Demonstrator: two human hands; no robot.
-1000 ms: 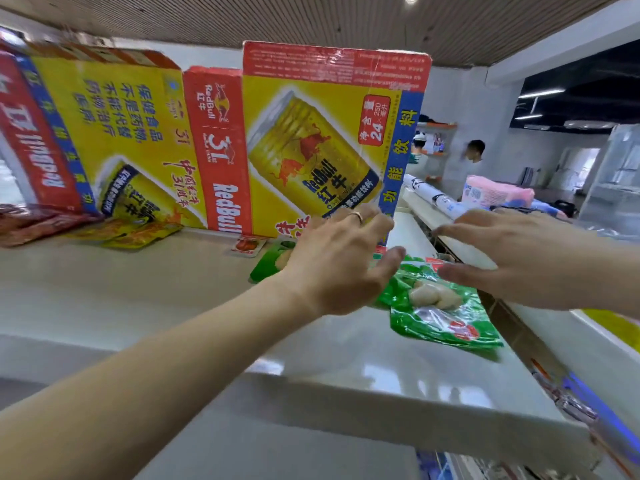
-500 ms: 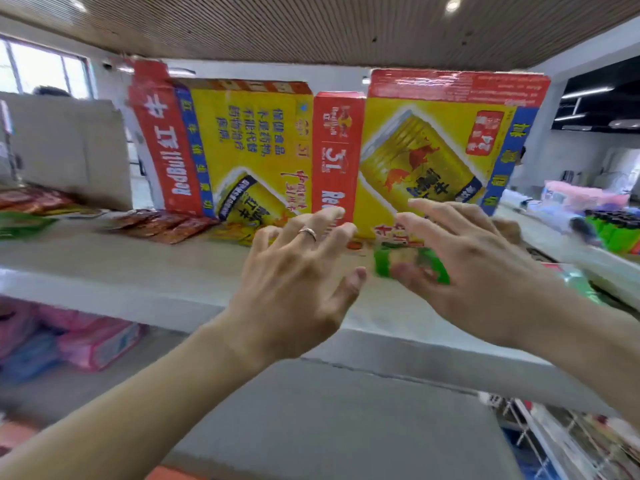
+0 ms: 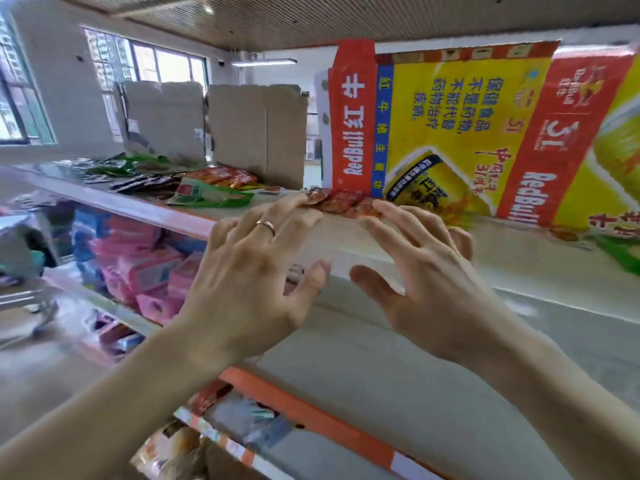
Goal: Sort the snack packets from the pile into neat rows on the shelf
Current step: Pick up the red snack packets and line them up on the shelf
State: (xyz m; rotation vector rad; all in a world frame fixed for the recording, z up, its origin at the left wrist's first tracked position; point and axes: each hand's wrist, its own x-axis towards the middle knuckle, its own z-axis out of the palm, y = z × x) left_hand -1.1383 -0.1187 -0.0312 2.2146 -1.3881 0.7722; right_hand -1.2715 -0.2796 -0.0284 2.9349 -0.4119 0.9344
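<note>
Where carton (image 3: 450, 109) stands, red packets (image 3: 343, 204) lie crosswise

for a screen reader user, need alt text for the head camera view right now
A left hand wearing a ring and a right hand reach, fingers spread, toward red snack packets lying on a pale shelf in front of a yellow and red Red Bull carton. More green and orange packets lie further left, before brown cardboard boxes.

I saw glossy plastic red packets (image 3: 341, 202) on a smooth, faintly shiny shelf (image 3: 519, 271). The brown cardboard boxes (image 3: 256, 129) looked matt, the printed carton (image 3: 450, 109) slick and creased.
</note>
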